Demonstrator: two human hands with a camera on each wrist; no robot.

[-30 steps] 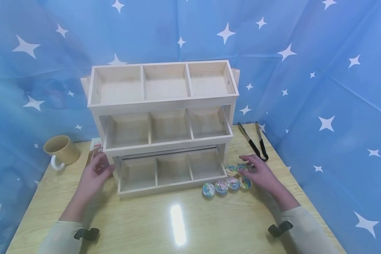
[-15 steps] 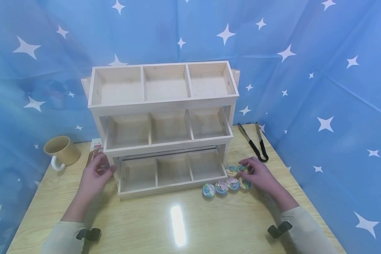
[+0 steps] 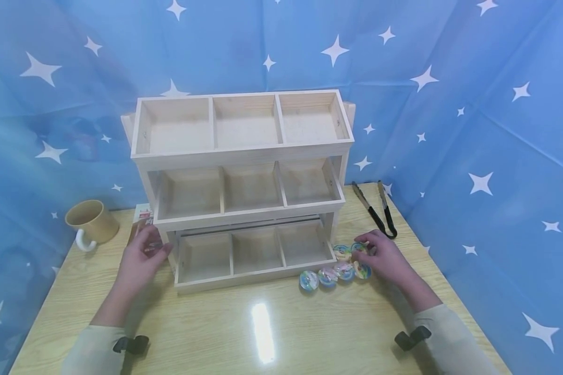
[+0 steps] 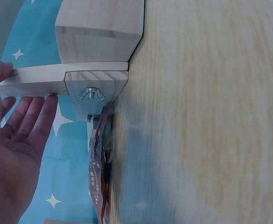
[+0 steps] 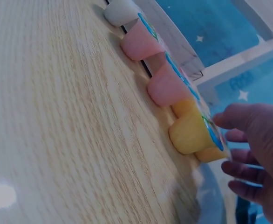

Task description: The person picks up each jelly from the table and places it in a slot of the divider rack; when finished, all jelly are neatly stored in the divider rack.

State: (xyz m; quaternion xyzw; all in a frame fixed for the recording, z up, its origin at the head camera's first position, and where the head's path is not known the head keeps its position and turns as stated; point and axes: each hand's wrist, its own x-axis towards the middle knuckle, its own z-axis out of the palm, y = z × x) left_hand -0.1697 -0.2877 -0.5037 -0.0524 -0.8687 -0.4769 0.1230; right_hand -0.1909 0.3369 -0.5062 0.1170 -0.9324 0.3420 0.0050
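A three-tier whitewashed wooden rack (image 3: 244,154) stands mid-table, each tier a tray with three compartments. My left hand (image 3: 139,260) is at its lower left side. In the left wrist view the thumb and fingers pinch the rack's side post (image 4: 38,84), just above a wing-nut joint. To the rack's lower right sit several small jelly cups (image 3: 327,277) with printed lids. Up close they are white (image 5: 121,12), pink (image 5: 167,84) and yellow (image 5: 190,133). My right hand (image 3: 383,256) is beside the rightmost cups, fingers loosely bent, thumb tip close to a yellow cup's lid.
A tan mug (image 3: 94,223) with a white handle stands at the left. Black-handled tongs (image 3: 377,216) lie at the back right. A brown printed packet (image 4: 95,172) lies behind my left hand. A blue star-patterned curtain (image 3: 300,47) bounds the back and sides.
My left hand has shifted slightly right, closer against the rack's side. My right hand has drawn its fingers in a little near the cups. Rack and cups stay in place.
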